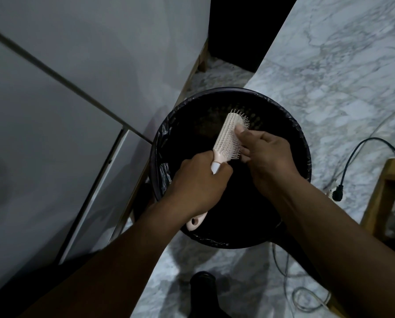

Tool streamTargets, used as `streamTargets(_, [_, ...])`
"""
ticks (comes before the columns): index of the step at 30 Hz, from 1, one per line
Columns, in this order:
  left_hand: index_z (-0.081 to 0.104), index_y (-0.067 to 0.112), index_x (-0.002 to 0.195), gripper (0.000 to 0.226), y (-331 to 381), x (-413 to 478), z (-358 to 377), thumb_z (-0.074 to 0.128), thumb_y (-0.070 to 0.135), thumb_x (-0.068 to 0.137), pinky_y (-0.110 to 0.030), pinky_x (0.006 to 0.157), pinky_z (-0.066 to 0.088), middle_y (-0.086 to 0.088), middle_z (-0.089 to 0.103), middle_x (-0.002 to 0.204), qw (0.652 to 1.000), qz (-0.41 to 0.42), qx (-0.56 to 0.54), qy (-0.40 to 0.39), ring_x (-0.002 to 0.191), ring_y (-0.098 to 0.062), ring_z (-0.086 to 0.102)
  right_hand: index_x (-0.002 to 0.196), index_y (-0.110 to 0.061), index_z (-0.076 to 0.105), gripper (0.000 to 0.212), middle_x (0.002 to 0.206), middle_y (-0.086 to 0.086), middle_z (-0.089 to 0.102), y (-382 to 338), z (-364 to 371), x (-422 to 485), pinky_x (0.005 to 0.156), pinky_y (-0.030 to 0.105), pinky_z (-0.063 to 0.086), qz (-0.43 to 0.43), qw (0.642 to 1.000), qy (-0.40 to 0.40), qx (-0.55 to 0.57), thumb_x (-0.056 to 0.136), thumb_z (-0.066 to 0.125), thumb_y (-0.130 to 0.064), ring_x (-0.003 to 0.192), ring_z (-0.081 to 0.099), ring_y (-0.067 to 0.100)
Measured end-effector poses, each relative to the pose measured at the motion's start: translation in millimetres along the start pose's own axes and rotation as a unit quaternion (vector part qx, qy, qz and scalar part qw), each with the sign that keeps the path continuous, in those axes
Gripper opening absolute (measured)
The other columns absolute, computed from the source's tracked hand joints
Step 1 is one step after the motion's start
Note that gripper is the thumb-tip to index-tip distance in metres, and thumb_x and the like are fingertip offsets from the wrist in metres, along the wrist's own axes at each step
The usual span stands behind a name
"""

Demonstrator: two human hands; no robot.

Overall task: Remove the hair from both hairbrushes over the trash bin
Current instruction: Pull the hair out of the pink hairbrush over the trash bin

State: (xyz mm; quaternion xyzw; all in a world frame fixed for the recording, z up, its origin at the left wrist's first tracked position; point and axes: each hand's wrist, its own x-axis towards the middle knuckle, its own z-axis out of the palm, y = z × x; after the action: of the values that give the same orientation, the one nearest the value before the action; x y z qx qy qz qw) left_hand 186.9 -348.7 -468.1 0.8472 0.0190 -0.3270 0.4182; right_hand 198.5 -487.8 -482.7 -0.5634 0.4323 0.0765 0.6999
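Right hand [264, 154]: fingertips [239, 129] pressed together into the bristles near the top of the pink hairbrush [226, 136], pinching there; whether any hair sits between them cannot be told. Left hand [197, 180]: fingers wrapped tight around the brush handle, the handle's end with its hanging hole showing below the wrist. Brush head tilted up and away, bristles facing right.

Brush and both hands are over the mouth of a round trash bin [304, 143], lined with a black plastic bag [163, 171]; inside too dark to read. Forearms cover the bin's near rim.

To the right: a black cable with a plug [337, 195] on the floor, a pale cable loop [306, 299] nearer, and a wooden frame piece [380, 198]. Left: a white cabinet face [54, 111] with a wooden edge strip. Floor [329, 76] is grey-veined white marble. A dark shoe tip [202, 283] appears at the bottom. Light dim.
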Motion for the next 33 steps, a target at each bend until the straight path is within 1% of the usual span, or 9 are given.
streamTargets(3, [0.063, 0.018, 0.084, 0.026, 1, 0, 0, 0.054, 0.039, 0.097, -0.024, 0.051, 0.039, 0.005, 0.063, 0.066, 1.000, 0.014, -0.008, -0.001, 0.055, -0.009, 0.059, 0.077, -0.012, 0.064, 0.024, 0.074, 0.005, 0.070, -1, -3, 5, 0.051, 0.023, 0.048, -0.022, 0.999, 0.023, -0.035, 0.088, 0.073, -0.031, 0.057, 0.062, 0.010])
streamTargets(7, [0.057, 0.017, 0.073, 0.030, 2, 2, -4, 0.056, 0.033, 0.098, -0.023, 0.047, 0.038, 0.008, 0.055, 0.055, 0.999, 0.022, -0.044, -0.008, 0.045, -0.004, 0.050, 0.101, -0.017, 0.072, 0.044, 0.099, 0.008, 0.076, -2, -1, 4, 0.067, 0.032, 0.049, 0.034, 0.997, -0.040, -0.064, 0.085, 0.063, -0.057, 0.076, 0.065, 0.017])
streamTargets(11, [0.060, 0.019, 0.077, 0.027, 3, 2, -7, 0.056, 0.036, 0.097, -0.020, 0.047, 0.037, 0.007, 0.059, 0.060, 1.000, 0.015, -0.012, -0.003, 0.048, -0.004, 0.054, 0.078, -0.009, 0.071, 0.047, 0.063, -0.001, 0.070, -6, 0, -2, 0.050, 0.021, 0.047, 0.022, 0.993, -0.048, -0.104, 0.094, 0.057, -0.051, 0.056, 0.064, 0.011])
streamTargets(14, [0.056, 0.024, 0.077, 0.025, -1, 2, -11, 0.054, 0.042, 0.095, -0.025, 0.051, 0.038, 0.005, 0.062, 0.069, 0.999, 0.001, 0.042, 0.005, 0.058, -0.011, 0.060, 0.073, 0.000, 0.062, 0.058, 0.059, 0.019, 0.058, -2, -5, -1, 0.051, 0.027, 0.040, -0.023, 0.983, -0.005, -0.182, 0.089, 0.061, -0.055, 0.050, 0.052, 0.018])
streamTargets(19, [0.058, 0.025, 0.092, 0.024, -9, 5, -18, 0.051, 0.048, 0.095, -0.031, 0.063, 0.047, 0.004, 0.065, 0.087, 0.987, -0.023, 0.160, 0.025, 0.076, -0.020, 0.064, 0.069, -0.010, 0.058, 0.033, 0.041, -0.004, 0.043, -5, -8, 0, 0.042, 0.022, 0.034, -0.026, 0.981, -0.035, -0.191, 0.097, 0.060, -0.028, 0.032, 0.038, 0.008])
streamTargets(25, [0.062, 0.025, 0.101, 0.031, -12, 8, -22, 0.050, 0.052, 0.093, -0.045, 0.080, 0.058, 0.000, 0.069, 0.095, 0.981, -0.047, 0.177, 0.060, 0.085, -0.027, 0.067, 0.090, -0.022, 0.065, 0.012, 0.109, 0.010, 0.064, 1, -19, 10, 0.085, 0.036, 0.053, -0.036, 0.840, -0.065, -0.538, 0.085, 0.061, -0.032, 0.095, 0.064, 0.031])
streamTargets(27, [0.062, 0.025, 0.100, 0.030, -12, 9, -22, 0.051, 0.052, 0.093, -0.040, 0.075, 0.056, 0.003, 0.068, 0.092, 0.982, -0.041, 0.173, 0.058, 0.082, -0.024, 0.066, 0.118, -0.025, 0.062, 0.038, 0.138, 0.014, 0.048, 1, -16, 8, 0.102, 0.046, 0.048, -0.021, 0.824, -0.059, -0.563, 0.085, 0.062, -0.044, 0.119, 0.056, 0.038])
streamTargets(31, [0.057, 0.029, 0.082, 0.023, -12, 10, -17, 0.055, 0.049, 0.094, -0.030, 0.059, 0.045, 0.008, 0.064, 0.076, 0.989, -0.004, 0.147, 0.017, 0.070, -0.017, 0.064, 0.109, -0.016, 0.068, 0.037, 0.112, 0.010, 0.070, -9, -5, 2, 0.078, 0.039, 0.057, 0.035, 0.970, -0.070, -0.230, 0.090, 0.065, -0.047, 0.095, 0.069, 0.026])
streamTargets(33, [0.058, 0.030, 0.078, 0.023, -10, 11, -14, 0.057, 0.045, 0.095, -0.026, 0.055, 0.040, 0.009, 0.064, 0.071, 0.997, -0.001, 0.078, -0.006, 0.064, -0.011, 0.063, 0.097, -0.012, 0.069, 0.023, 0.095, 0.009, 0.074, -8, -3, 3, 0.062, 0.031, 0.054, 0.068, 0.993, -0.075, -0.064, 0.090, 0.070, -0.033, 0.075, 0.068, 0.019])
